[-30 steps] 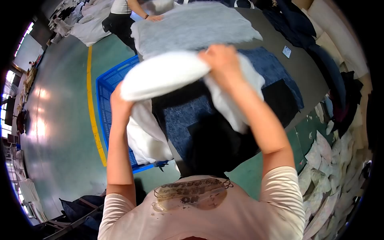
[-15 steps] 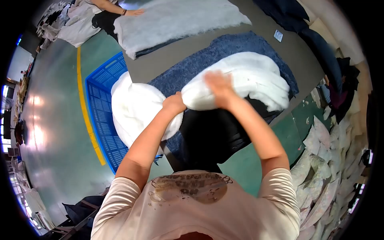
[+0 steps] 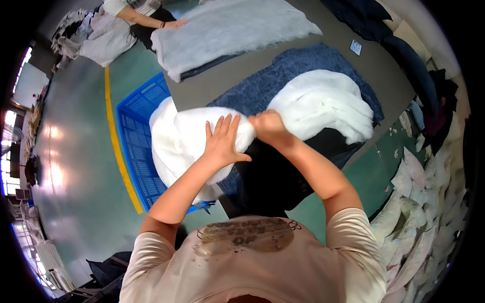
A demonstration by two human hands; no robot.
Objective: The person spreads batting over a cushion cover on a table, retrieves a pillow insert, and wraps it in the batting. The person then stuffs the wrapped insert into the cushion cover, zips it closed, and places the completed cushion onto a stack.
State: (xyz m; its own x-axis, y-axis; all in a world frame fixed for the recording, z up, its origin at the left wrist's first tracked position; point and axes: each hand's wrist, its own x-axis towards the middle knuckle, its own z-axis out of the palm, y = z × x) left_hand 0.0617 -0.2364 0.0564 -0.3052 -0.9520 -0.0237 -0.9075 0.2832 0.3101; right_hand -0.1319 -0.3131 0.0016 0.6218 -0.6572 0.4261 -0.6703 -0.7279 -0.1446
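Leftmost we see the blue crate (image 3: 139, 146), with one bunch of the wadding (image 3: 174, 139) overlapping it and the table (image 3: 391, 76)'s edge. Our left hand (image 3: 221, 144) lies on that bunch, fingers splayed, gripping nothing. Just beside it, our right hand (image 3: 270, 126) is clenched on the wadding's narrow neck. Further right, the other bunch rests over blue cloth (image 3: 303, 56) and black cloth (image 3: 331, 144), near a card (image 3: 355, 47).

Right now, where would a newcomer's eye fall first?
The fluffy white wadding heaped mid-picture, partly on mottled dark-blue cloth, stands out first: the left hand splays over it, the right hand grips it. Next comes the perforated blue plastic basket left of the flat grey table.
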